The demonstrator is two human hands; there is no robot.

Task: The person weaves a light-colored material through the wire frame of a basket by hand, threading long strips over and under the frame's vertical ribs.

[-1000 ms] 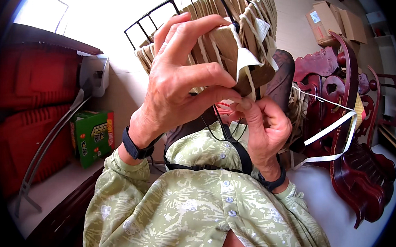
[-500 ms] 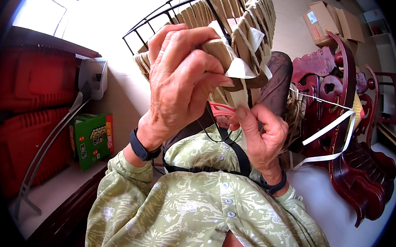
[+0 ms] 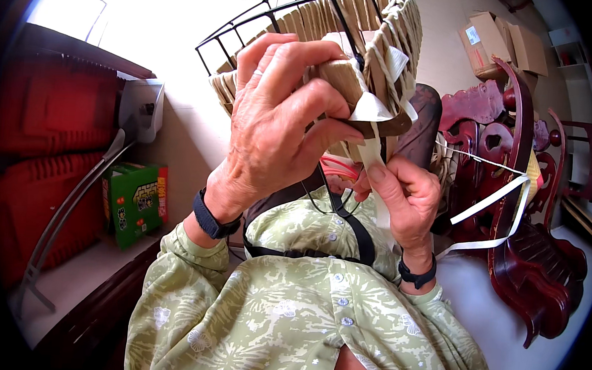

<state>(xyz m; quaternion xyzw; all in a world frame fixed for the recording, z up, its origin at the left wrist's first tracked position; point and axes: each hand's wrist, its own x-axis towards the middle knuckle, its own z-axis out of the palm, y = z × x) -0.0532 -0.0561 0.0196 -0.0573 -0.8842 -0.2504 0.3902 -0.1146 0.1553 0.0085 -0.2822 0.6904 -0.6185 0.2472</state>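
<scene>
A basket [image 3: 403, 36] of beige twisted paper cord woven on a black wire frame [image 3: 272, 24] is tilted at the upper middle. My left hand [image 3: 273, 110] is closed around its near corner, thumb and fingers pressed against a folded beige band [image 3: 342, 79] there. White strip ends [image 3: 370, 108] stick out by that corner. A pale flat strip [image 3: 373, 152] hangs from the basket's near edge, and my right hand [image 3: 408, 199] pinches it between thumb and fingers just below. Part of the basket is hidden behind my left hand.
Carved dark-red wooden chairs [image 3: 512, 143] stand at the right, with a white strip [image 3: 483, 247] looped over one. Cardboard boxes [image 3: 494, 41] lie at the back right. At the left are red cases [image 3: 45, 111], a green box [image 3: 133, 203] and a grey metal stand [image 3: 73, 217].
The basket and both hands sit slightly farther right and lower in view. A longer stretch of the pale strip shows between the basket's edge and my right hand.
</scene>
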